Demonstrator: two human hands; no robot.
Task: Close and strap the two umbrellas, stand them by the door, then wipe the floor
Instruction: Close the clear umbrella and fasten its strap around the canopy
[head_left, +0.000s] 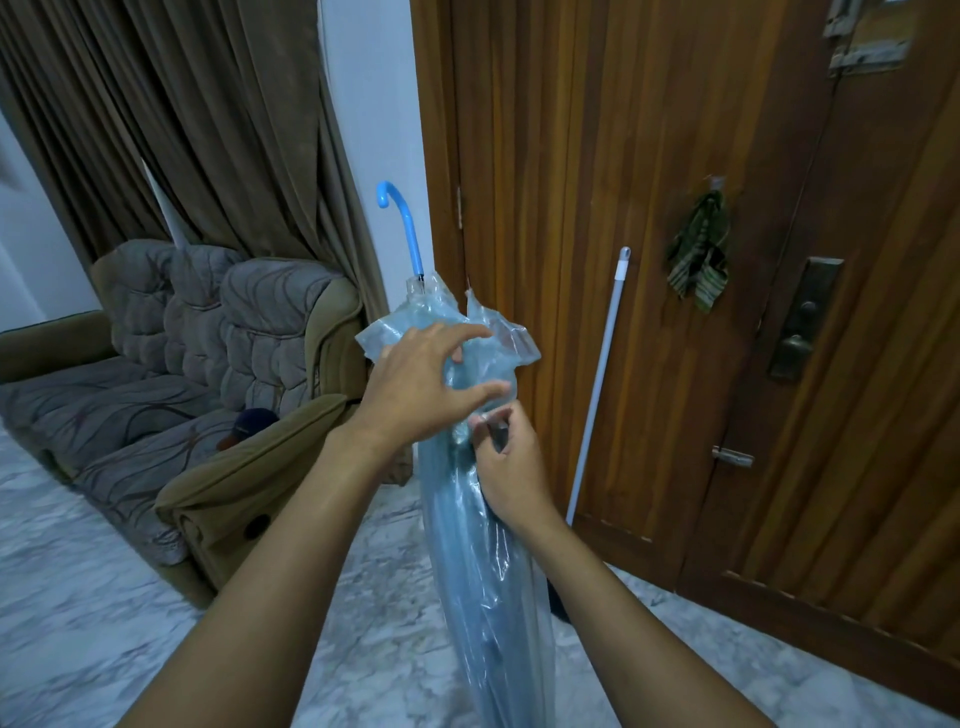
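Note:
A folded clear-blue umbrella (483, 561) stands upright in front of me, its blue hooked handle (402, 228) at the top and its tip out of view below. My left hand (421, 384) curls around the loose upper folds of the canopy. Just below it, my right hand (506, 457) pinches the small strap against the bundled canopy. A second umbrella is not visible.
The wooden door (675, 260) is right behind the umbrella, with a white mop pole (602, 374) leaning on it and a green cloth (698, 254) hanging from a hook. A padded sofa (197, 374) stands at the left under brown curtains. The floor (104, 597) is marbled tile.

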